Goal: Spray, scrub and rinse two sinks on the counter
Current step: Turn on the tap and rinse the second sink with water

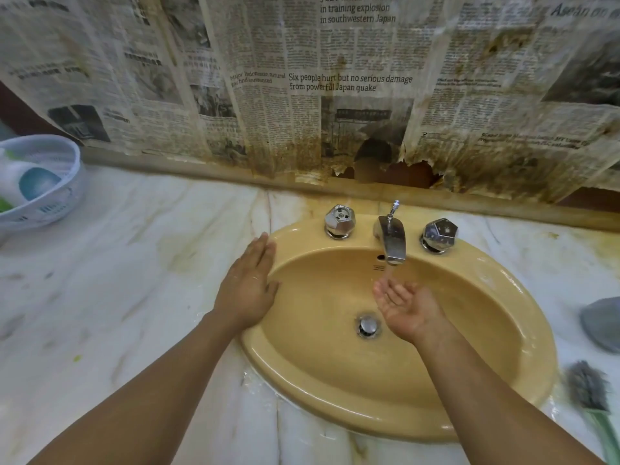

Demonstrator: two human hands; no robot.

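A yellow oval sink (469, 374) is set into the marble counter. Water runs from its chrome faucet (392, 241), which stands between a left knob (339, 221) and a right knob (439, 234). My right hand (404, 308) is cupped palm up under the stream, over the drain plug (368, 325), and holds nothing. My left hand (250, 285) lies flat with straight fingers on the sink's left rim. Only this one sink is in view.
A white basket (67, 196) with bottles stands at the far left of the counter (117, 297). A scrub brush with a green handle (592, 394) and a grey object (604, 323) lie at the right edge. Stained newspaper (335, 95) covers the wall behind.
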